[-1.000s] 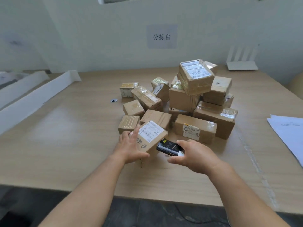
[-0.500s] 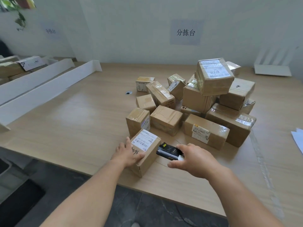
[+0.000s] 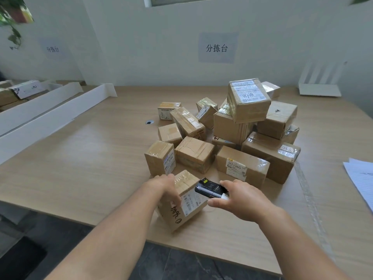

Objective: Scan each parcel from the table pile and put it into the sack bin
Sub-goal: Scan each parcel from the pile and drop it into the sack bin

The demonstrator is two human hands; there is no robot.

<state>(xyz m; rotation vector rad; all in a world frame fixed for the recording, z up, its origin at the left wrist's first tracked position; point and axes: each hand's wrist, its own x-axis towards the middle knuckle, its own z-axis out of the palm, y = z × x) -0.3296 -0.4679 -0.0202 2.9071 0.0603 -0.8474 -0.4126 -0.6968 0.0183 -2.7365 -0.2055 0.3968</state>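
Parcel (image 3: 175,217), lower centre, at near table (image 3: 80,168) edge: now tipped, label (image 3: 191,201) turned toward you. Your left hand (image 3: 163,184) grips its top; right hand (image 3: 240,201) holds handheld scanner (image 3: 210,189) at label. Scan likely underway; binning pending.

The left grip (image 3: 164,186) lies over the top left corner of the parcel (image 3: 181,213) and hides the left edge of its label, whose print is too small to read. The right grip (image 3: 240,201) covers the rear half of the scanner (image 3: 210,189), and its fingers beneath cannot be seen. In the pile (image 3: 232,126), the back boxes are half hidden by those in front. The paper sheets (image 3: 361,178) are cut off by the right edge, the plant (image 3: 12,23) by the upper left corner. Far-left boxes (image 3: 8,96) sit partly behind white dividers (image 3: 50,118).
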